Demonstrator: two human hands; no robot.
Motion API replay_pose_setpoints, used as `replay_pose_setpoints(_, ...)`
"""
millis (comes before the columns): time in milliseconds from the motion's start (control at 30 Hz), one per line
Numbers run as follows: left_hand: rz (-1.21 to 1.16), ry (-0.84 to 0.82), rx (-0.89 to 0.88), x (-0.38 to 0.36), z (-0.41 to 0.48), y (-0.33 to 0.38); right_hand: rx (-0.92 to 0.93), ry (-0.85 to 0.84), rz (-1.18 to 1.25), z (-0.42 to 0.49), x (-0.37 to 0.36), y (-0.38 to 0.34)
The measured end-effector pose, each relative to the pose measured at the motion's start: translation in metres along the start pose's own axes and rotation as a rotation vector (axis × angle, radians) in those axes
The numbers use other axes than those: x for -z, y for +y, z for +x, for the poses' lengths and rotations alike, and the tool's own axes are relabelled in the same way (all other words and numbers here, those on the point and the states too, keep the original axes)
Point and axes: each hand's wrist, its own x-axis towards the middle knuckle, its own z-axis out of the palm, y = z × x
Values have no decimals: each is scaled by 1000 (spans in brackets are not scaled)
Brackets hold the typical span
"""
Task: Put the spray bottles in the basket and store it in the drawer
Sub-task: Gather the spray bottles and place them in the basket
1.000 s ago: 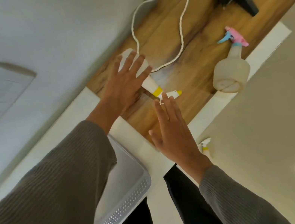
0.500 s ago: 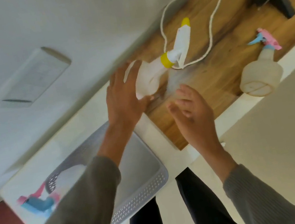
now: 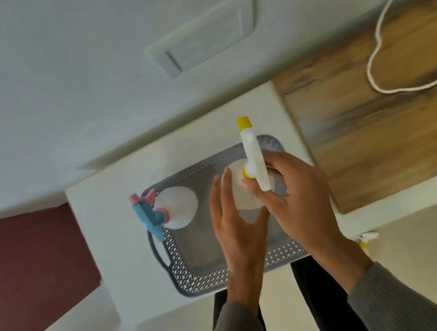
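While my right hand point(image 3: 295, 195) wraps around the yellow-capped spray bottle point(image 3: 251, 159), I hold it upright over the gray basket point(image 3: 201, 273). My left hand point(image 3: 236, 226) is open, fingers spread, just beside the bottle. One pink-and-blue spray bottle point(image 3: 173, 211) stands inside the basket, which sits on the white counter point(image 3: 125, 240).

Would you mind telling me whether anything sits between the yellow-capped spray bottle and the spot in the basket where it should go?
Nothing visible does. The yellow-capped spray bottle, between both hands, is over the basket; the floor below looks bare. The pink-and-blue spray bottle stands toward the handle end, apart from it.
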Motion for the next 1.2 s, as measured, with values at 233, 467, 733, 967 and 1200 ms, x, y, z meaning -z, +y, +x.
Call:
replay_pose_setpoints(233, 42, -16, 121, 9, -4, -32, -3, -73, -117, -18, -41, 6)
replay_pose_setpoints(467, 132, -47, 106, 19, 13, -55, 0, -69, -135, -19, -67, 3)
replay_pose_setpoints(733, 133, -116, 124, 12, 22, -66, -33, -89, -183, -19, -74, 11)
replay_pose_setpoints(967, 146, -118, 127, 9, 21, -71, -32, -86, -225, -27, -80, 18)
replay_pose_setpoints(1200, 186, -132, 108, 11, 20, -74, -96, -91, -215, -29, -86, 21)
